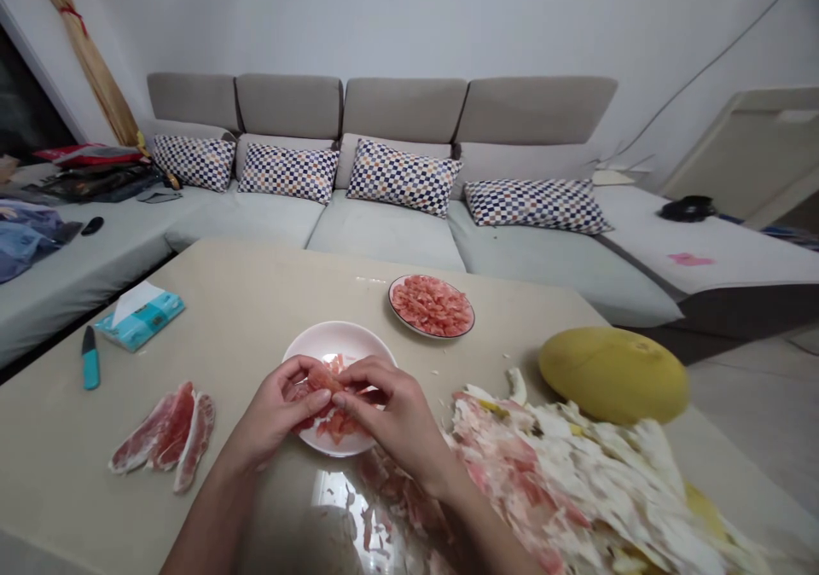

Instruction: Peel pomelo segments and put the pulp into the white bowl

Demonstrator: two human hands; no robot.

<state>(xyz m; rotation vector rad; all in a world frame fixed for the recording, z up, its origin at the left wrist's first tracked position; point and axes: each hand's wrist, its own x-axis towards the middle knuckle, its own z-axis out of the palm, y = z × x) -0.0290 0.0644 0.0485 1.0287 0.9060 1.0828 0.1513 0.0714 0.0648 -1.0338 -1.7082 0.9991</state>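
A grey sofa (384, 225) is stretched along the wall, its front partly hidden behind the pale, glossy table (256, 293), which is itself cut off by the lower edge of the view. Four checked cushions (404, 177) are leaned against the sofa's backrests. The table's near right part is covered by a heap of white and pink peel (556, 473), which is also cut off below; smaller scraps beside it are half hidden by the right forearm and are hard to make out. Behind the heap is set a large yellow fruit (611, 374), its lower side masked by the peel. At the centre, a white bowl (339, 333) holding red flesh is partly covered by the left hand (281, 400) and the right hand (400, 413), so that its contents are seen only in part. Beyond it, near the sofa side, a dark-rimmed plate (415, 330) is heaped with red flesh. To the left of the hands, a few red wedges (167, 438) are laid side by side on the table. Farther left, a blue tissue pack (144, 319) is marked with print too small to be read, and a turquoise-handled knife (90, 366) is placed just beside it. Above the bowl, a piece of red flesh (324, 379) is pinched between the thumbs and fingers of both hands, its ends hidden by the fingertips.
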